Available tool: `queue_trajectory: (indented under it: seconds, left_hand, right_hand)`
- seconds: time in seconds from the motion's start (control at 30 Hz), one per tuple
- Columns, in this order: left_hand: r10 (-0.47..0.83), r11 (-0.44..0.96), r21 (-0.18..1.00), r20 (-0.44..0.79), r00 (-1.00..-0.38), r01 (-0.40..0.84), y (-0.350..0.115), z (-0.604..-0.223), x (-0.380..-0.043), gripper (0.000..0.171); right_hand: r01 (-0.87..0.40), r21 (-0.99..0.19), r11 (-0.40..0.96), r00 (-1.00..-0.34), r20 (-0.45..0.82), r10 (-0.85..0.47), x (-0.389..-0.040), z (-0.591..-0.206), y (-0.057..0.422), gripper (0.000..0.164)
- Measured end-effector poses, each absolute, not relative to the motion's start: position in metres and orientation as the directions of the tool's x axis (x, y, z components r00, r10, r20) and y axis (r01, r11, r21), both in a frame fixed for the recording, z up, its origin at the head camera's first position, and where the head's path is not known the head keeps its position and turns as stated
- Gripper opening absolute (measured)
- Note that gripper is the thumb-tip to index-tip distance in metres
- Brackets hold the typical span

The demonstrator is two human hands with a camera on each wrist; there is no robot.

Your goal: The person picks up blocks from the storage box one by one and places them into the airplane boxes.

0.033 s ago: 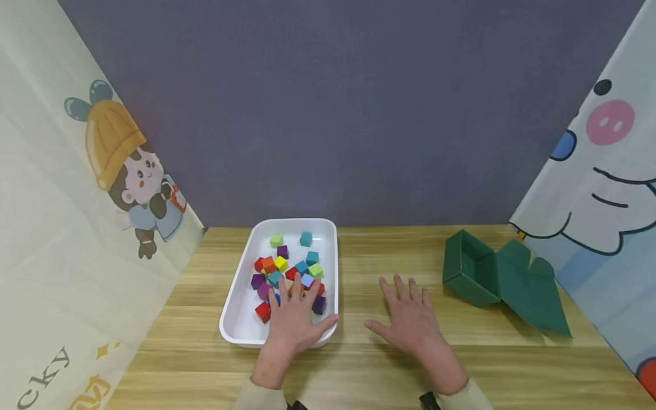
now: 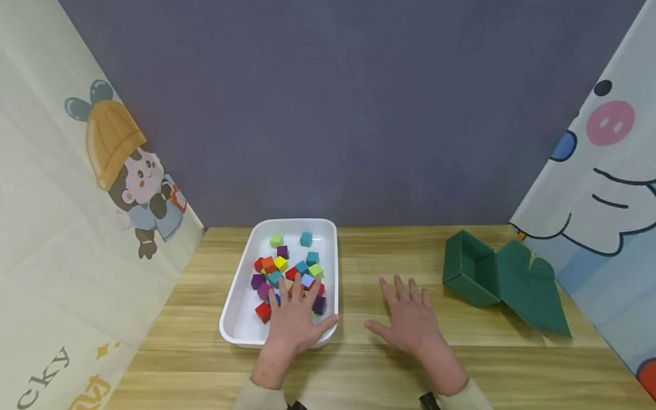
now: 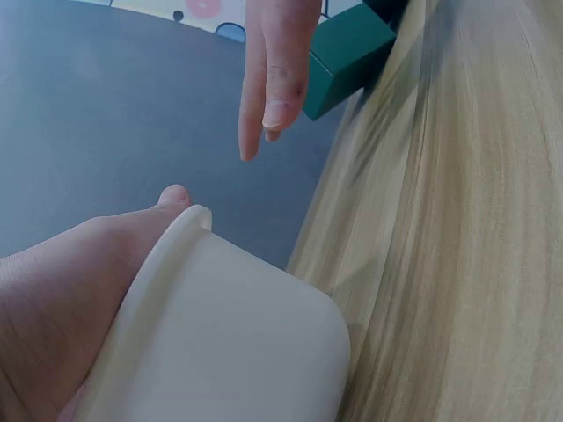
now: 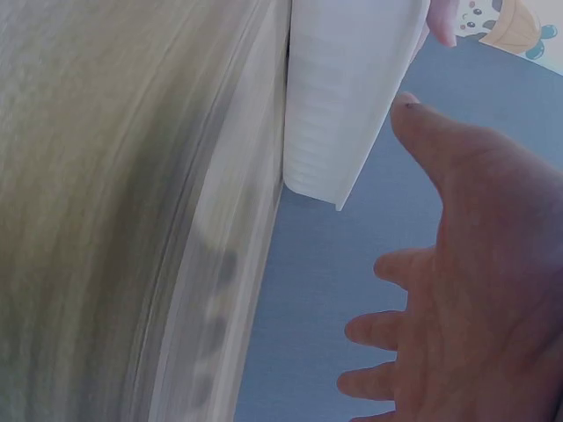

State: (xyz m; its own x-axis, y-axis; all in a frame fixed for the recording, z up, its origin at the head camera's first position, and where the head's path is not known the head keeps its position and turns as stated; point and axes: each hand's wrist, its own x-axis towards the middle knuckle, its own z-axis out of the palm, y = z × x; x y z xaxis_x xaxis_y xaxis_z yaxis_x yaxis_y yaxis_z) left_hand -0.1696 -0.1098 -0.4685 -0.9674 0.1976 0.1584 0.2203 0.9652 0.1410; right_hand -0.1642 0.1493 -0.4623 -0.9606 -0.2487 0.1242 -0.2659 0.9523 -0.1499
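Observation:
My left hand (image 2: pixel 293 320) is spread above the near half of a white tray (image 2: pixel 228 307), palm down, fingers straight and holding nothing. Several small cubes in many colours lie loose in that tray, among them a red cube (image 2: pixel 263 311), a yellow cube (image 2: pixel 281 263) and a teal cube (image 2: pixel 306 239). Some cubes are hidden under the left hand. To the tray's right, my right hand (image 2: pixel 411 320) hovers over the wooden table with fingers spread and nothing in its grasp. The right wrist view shows the right hand (image 4: pixel 493 255) apart from the table, its fingers extended.
On the right of the table (image 2: pixel 369 376) stands a green box (image 2: pixel 468 270), its lid (image 2: pixel 533 290) folded out to the right. A dark grey panel (image 2: pixel 328 114) rises behind the table. Printed cloths with cartoon figures hang at the left and right sides.

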Motion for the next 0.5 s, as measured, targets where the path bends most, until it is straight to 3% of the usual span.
queue_trajectory:
  seconds: [0.23, 0.5]
  left_hand:
    - [0.192, 0.961, 0.167, 0.174, -0.966, 0.221, -0.108, -0.467, -0.167, 0.088]
    - [0.185, 0.948, 0.245, 0.101, -0.978, 0.204, -0.12, -0.453, -0.163, 0.085]
  right_hand:
    - [-0.277, -0.14, 0.951, -0.956, 0.138, -0.258, -0.165, -0.462, 0.15, 0.1]
    - [-0.289, -0.16, 0.944, -0.944, 0.212, -0.253, -0.172, -0.462, 0.159, 0.079]
